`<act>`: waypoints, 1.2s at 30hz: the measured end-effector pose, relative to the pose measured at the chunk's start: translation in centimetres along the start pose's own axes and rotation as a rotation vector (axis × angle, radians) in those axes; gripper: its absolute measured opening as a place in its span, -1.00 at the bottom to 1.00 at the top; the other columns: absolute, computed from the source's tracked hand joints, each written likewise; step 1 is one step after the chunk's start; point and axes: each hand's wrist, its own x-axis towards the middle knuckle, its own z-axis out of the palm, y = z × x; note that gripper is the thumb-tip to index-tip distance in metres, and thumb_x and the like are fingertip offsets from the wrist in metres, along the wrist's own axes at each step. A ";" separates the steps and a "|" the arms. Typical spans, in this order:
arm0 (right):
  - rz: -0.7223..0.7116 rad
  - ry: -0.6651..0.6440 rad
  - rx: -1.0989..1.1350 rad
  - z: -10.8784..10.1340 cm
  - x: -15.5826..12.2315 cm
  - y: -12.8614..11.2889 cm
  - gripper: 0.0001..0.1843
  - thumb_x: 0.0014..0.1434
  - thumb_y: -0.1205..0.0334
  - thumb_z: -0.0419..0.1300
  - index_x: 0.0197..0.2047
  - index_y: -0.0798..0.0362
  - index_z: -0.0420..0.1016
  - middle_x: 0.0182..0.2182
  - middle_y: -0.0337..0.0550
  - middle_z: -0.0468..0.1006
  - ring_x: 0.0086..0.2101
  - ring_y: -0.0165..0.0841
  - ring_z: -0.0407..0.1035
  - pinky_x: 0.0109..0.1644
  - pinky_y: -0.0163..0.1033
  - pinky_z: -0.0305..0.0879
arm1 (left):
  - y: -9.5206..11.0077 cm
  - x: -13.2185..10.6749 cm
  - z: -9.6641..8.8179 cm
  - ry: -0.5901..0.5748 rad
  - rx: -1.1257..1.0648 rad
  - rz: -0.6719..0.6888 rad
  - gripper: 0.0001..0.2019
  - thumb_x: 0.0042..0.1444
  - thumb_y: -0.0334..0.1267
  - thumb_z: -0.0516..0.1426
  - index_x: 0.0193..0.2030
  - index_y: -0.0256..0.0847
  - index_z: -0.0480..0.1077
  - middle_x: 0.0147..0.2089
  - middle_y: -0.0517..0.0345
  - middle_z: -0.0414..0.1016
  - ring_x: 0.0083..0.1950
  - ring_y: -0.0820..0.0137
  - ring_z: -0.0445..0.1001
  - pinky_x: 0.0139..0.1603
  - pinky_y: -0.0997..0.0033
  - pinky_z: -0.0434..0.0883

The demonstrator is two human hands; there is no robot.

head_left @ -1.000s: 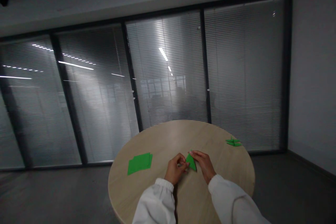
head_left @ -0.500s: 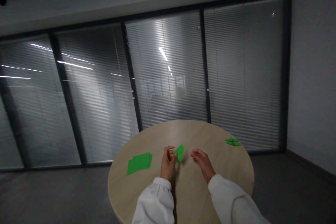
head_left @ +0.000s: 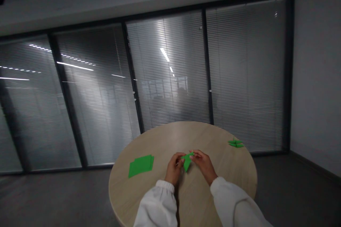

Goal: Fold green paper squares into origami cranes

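A folded piece of green paper (head_left: 187, 163) is held above the middle of the round table, one point of it turned down toward me. My left hand (head_left: 174, 167) pinches its left side between thumb and fingers. At its upper right corner, my right hand (head_left: 204, 163) closes thumb and fingertips on the paper. The fingers cover parts of both edges, so the exact folds cannot be made out.
Left of my hands lie several flat green paper sheets (head_left: 141, 166), loosely stacked on the light wooden table (head_left: 197, 198). Small folded green paper pieces (head_left: 236, 143) sit near its right edge. Behind stands a glass partition with blinds (head_left: 170, 106).
My right hand has come left and taken hold of the folded paper. The paper has turned, its point now facing down, and my left hand has shifted slightly right.
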 end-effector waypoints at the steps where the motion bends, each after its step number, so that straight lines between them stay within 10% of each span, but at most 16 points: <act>1: -0.004 0.010 -0.025 0.0 0.0 0.1 -0.55 -0.10 -0.06 0.31 -0.18 0.05 0.51 -0.41 -0.15 0.58 -0.33 -0.24 0.44 -0.19 -0.19 0.31 | 0.0 0.0 0.0 0.002 0.014 0.009 -0.80 -0.01 -0.20 0.14 -0.26 -0.22 0.44 -0.31 0.10 0.47 -0.25 0.33 0.40 -0.18 0.38 0.31; 36: -0.003 0.026 -0.065 -0.1 0.1 0.1 -0.59 -0.12 -0.15 0.30 -0.38 0.04 0.55 -0.44 -0.14 0.60 -0.39 -0.24 0.45 -0.25 -0.20 0.32 | 0.8 0.0 -0.1 0.055 0.024 -0.004 -0.78 -0.08 -0.16 0.20 -0.31 -0.22 0.53 -0.27 0.02 0.55 -0.22 0.27 0.48 -0.19 0.34 0.39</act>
